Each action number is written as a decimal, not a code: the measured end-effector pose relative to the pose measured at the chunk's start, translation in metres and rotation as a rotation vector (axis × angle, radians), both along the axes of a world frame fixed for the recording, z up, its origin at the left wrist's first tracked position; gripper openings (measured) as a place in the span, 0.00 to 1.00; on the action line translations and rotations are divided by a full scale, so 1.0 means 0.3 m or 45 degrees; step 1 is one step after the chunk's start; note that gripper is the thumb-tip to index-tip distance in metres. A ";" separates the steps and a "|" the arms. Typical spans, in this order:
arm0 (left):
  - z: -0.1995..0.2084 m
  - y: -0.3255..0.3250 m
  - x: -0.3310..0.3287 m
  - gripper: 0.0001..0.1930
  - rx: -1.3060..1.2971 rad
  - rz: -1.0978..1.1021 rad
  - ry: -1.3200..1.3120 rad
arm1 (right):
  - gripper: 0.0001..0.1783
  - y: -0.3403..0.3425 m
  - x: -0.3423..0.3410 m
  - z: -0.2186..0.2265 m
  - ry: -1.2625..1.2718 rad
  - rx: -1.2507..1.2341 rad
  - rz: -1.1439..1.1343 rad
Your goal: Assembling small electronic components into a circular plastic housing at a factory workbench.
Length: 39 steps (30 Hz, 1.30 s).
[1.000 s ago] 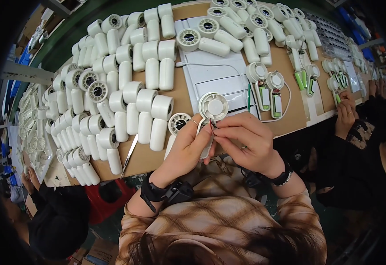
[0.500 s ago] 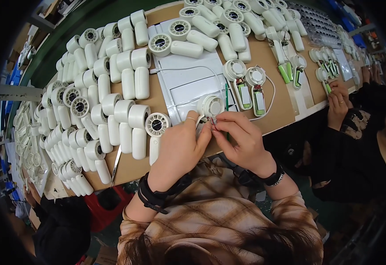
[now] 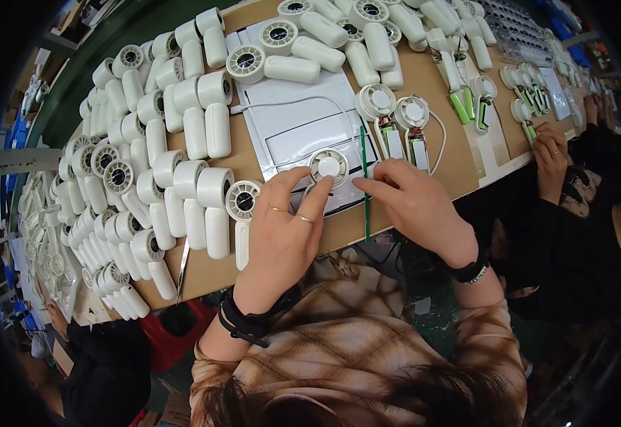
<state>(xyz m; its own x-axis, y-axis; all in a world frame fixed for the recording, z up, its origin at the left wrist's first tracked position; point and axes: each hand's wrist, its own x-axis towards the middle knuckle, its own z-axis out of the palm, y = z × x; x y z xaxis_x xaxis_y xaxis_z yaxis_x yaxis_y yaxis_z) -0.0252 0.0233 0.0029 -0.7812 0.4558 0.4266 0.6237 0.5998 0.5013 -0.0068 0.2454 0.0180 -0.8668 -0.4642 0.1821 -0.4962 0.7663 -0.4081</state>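
My left hand (image 3: 285,220) holds a small round white fan head (image 3: 329,164) with its fingers at the near and left edge, low over the white sheet (image 3: 296,132). My right hand (image 3: 421,203) is to the right of it, thumb and forefinger apart, and I see nothing between them. A thin green stick (image 3: 364,206) lies upright in the picture beside the right fingertips. Beyond that hand lie two opened fan units (image 3: 377,102) with round white heads, green cells and bare wiring; the right fingers partly cover their lower ends.
Rows of finished-looking white handheld fans (image 3: 204,128) fill the left of the cardboard-topped table; more lie at the back. A white cable (image 3: 289,101) crosses the sheet. Metal tweezers (image 3: 182,270) lie at the front edge. A co-worker's hand (image 3: 552,160) works at the right.
My right hand has come away from the fan head and its wires and moved right. My left hand still holds the fan head, with its fingers shifted toward the edge.
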 end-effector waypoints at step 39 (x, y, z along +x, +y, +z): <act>-0.046 0.006 0.016 0.15 0.202 0.002 0.028 | 0.15 -0.085 0.022 -0.044 0.255 -0.782 -0.070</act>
<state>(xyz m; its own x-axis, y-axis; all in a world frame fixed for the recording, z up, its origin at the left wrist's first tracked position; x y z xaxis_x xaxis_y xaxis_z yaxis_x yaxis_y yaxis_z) -0.0204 0.0250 -0.0110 -0.7715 0.3801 0.5102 0.6347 0.5155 0.5758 -0.0003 0.2199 0.0049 -0.8077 -0.1803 0.5613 -0.5753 0.4493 -0.6835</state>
